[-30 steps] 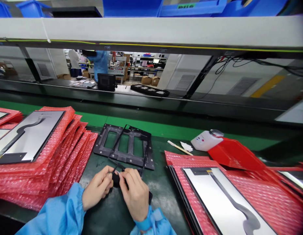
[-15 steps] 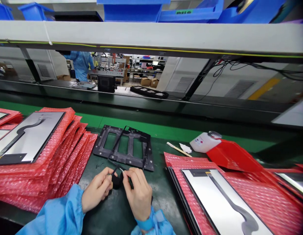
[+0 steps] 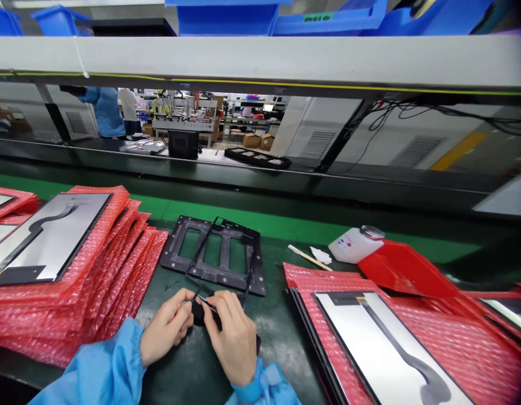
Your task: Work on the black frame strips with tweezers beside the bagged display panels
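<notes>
Between my hands is a thin black strip (image 3: 195, 296), and my left hand (image 3: 167, 326) pinches it between thumb and forefinger. My right hand (image 3: 232, 337) grips a slim silver-tipped tool (image 3: 208, 304) that looks like tweezers, its tip touching or close to the strip. Under the fingertips is a small black object (image 3: 198, 315), partly covered. Just beyond my hands lies a black fixture plate (image 3: 171, 256) with three rectangular openings. A thin black frame (image 3: 200, 247) lies tilted across it, its near end partly hidden by my fingers.
At left, a stack of red bubble bags (image 3: 117, 270) bears a display panel (image 3: 75, 225). More bubble wrap (image 3: 445, 320) and another panel (image 3: 370, 343) lie at right. Behind them are a white bottle (image 3: 350, 246) and a wooden stick (image 3: 308, 256). A shelf (image 3: 260, 62) spans above; people stand beyond.
My right hand has moved slightly left, bringing the silver tool closer to my left fingertips. My left hand stays nearly still. In the background, the person in blue has shifted left.
</notes>
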Demonstrator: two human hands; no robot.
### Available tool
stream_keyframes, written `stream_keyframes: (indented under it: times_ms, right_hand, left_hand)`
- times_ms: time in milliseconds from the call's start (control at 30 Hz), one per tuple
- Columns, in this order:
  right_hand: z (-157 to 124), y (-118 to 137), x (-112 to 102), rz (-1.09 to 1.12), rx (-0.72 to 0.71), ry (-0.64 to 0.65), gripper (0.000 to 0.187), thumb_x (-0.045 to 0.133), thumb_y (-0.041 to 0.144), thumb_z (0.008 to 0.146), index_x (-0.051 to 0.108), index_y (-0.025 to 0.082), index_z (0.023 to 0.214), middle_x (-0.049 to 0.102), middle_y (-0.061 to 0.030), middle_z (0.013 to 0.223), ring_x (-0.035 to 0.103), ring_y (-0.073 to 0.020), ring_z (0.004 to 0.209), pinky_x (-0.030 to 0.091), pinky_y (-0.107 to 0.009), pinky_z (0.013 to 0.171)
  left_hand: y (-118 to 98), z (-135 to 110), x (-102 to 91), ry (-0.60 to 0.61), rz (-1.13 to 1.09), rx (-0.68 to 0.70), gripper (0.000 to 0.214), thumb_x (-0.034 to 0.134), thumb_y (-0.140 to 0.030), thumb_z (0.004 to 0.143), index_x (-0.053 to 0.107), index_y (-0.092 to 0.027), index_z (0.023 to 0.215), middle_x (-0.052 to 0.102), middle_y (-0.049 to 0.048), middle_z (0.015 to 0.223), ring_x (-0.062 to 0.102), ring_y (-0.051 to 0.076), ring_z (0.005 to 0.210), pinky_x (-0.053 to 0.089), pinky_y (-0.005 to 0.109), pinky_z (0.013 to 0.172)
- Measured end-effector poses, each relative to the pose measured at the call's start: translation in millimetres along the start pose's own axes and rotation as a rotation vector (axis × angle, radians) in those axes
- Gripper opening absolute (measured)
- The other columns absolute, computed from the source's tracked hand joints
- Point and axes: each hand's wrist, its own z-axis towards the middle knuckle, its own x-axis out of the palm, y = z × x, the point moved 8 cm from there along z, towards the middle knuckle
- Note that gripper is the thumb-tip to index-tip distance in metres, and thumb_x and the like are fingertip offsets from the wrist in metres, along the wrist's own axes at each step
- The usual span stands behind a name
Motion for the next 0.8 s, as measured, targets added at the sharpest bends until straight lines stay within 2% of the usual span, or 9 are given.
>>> stream_keyframes:
  times_ms: [300, 800]
  right_hand:
    - [-0.7, 2.3, 1.2, 0.015, -0.014, 0.011, 0.014, 0.046, 0.018, 0.095, 0.054, 0.019, 0.083, 0.059, -0.0037, 0.083, 0.058, -0.0173, 0.079, 0.046, -0.029, 0.067]
    - [0.3, -5.8, -7.5, 0.025, 0.003, -0.072, 0.01, 0.048, 0.014, 0.093, 0.054, 0.018, 0.087, 0.059, -0.0051, 0.086, 0.056, -0.0178, 0.081, 0.045, -0.029, 0.069]
  left_hand:
    - [-1.2, 1.1, 0.6, 0.012, 0.026, 0.011, 0.038, 0.04, -0.056, 0.092, 0.041, -0.021, 0.106, 0.031, -0.0092, 0.06, 0.019, 0.004, 0.041, 0.013, 0.014, 0.038]
    - [-2.8, 1.0, 3.8, 0.037, 0.024, 0.017, 0.037, 0.038, -0.055, 0.093, 0.04, -0.021, 0.109, 0.03, -0.0091, 0.061, 0.018, 0.004, 0.043, 0.013, 0.014, 0.038]
